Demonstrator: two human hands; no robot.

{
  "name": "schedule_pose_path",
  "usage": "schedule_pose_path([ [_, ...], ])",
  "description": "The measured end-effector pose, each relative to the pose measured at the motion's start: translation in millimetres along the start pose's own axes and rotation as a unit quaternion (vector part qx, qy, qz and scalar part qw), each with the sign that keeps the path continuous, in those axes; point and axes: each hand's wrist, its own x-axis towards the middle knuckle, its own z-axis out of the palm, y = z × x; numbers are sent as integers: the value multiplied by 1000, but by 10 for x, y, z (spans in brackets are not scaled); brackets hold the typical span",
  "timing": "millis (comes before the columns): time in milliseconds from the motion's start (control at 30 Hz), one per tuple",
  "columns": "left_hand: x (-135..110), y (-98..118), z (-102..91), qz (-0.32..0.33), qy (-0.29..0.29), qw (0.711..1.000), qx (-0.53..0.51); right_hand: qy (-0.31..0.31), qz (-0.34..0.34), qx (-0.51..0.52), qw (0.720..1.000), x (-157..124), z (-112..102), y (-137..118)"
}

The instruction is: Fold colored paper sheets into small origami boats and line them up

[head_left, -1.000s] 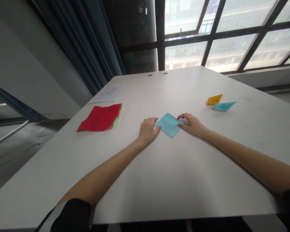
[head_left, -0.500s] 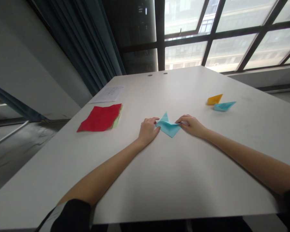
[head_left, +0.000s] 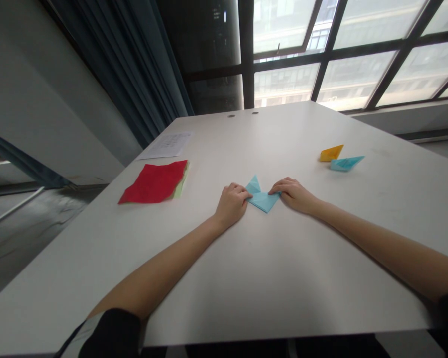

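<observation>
A light-blue folded sheet of origami paper (head_left: 264, 201) lies on the white table (head_left: 224, 268), one point towards me and a small triangular flap standing out at its far left. My left hand (head_left: 233, 201) has its fingers closed on the paper's left corner. On the opposite corner, my right hand (head_left: 291, 194) grips the paper with thumb and fingers together. The fingertips partly hide both corners. Between the hands the paper looks pressed nearly flat.
A red sheet of paper (head_left: 155, 182) lies over a light-green sheet (head_left: 181, 184) on the left. Behind them is a printed white sheet (head_left: 167, 145). A yellow folded paper boat (head_left: 331, 153) and a blue folded paper boat (head_left: 346, 163) stand at the right.
The raised upper edge of the blue paper has come down flatter. My left hand has shifted slightly right, and its fingers now lie over the corner. My right fingers have moved slightly inward.
</observation>
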Motion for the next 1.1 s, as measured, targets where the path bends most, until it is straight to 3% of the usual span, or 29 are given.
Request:
schedule_pose_path([
  [200,13,-6,41,81,-34,996,-19,-16,-1,-46,999,16,-5,-271],
  [300,13,10,38,86,-33,996,0,-25,1,-55,998,20,18,-337],
  [633,7,51,-20,-37,-9,992,117,-16,30,-108,994,-14,19,-363],
  [900,17,-7,-9,-109,26,989,93,-1,54,-133,990,-30,25,-394],
  [1100,39,-65,23,-127,15,992,21,-3,51,-133,990,-34,32,-376],
])
